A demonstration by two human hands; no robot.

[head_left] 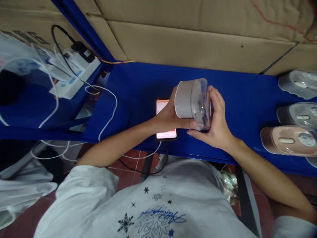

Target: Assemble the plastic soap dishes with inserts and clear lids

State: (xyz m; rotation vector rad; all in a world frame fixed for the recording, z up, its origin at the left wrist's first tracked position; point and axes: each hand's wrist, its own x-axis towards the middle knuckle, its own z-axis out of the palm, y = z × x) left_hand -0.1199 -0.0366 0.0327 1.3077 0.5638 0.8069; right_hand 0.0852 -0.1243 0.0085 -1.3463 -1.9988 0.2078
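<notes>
Between my hands, above the blue table, is a plastic container (184, 99) with a grey part to the left and a clear part to the right; it lies tilted on its side. My left hand (170, 117) grips the grey part from below and behind, its thumb along the near side. The fingers of my right hand (219, 120) wrap round the clear end, thumb underneath. A phone (167, 135) with a lit screen rests on the table, partly hidden behind my left hand and wrist.
At the right end of the blue table (141, 86) stand a pinkish container (284, 140) and grey ones (302, 114). A white power strip (81, 76) with plugs and a white cable (115, 107) lies at the left. Cardboard boxes (185, 43) line the back.
</notes>
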